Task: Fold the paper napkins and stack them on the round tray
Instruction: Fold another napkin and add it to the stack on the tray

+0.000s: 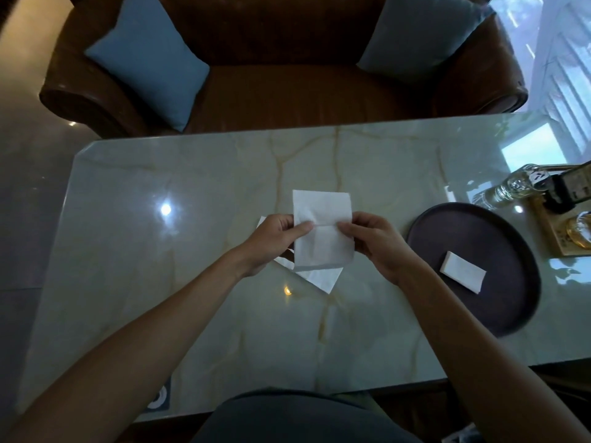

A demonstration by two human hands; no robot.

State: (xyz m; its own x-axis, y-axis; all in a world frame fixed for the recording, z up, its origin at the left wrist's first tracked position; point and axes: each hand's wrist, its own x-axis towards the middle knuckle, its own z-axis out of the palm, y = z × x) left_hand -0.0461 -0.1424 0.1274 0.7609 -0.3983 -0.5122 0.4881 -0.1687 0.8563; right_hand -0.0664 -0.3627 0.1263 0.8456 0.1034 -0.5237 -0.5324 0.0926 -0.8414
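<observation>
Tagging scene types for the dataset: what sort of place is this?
Probably a lounge or a home living room: a brown leather sofa with blue cushions faces a polished marble table, and glass bottles stand at its right end.

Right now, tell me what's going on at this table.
A person is folding a white paper napkin above the marble table, the left hand and right hand each pinching a side at the crease. More unfolded napkins lie beneath. One folded napkin already sits on the round dark tray.
</observation>
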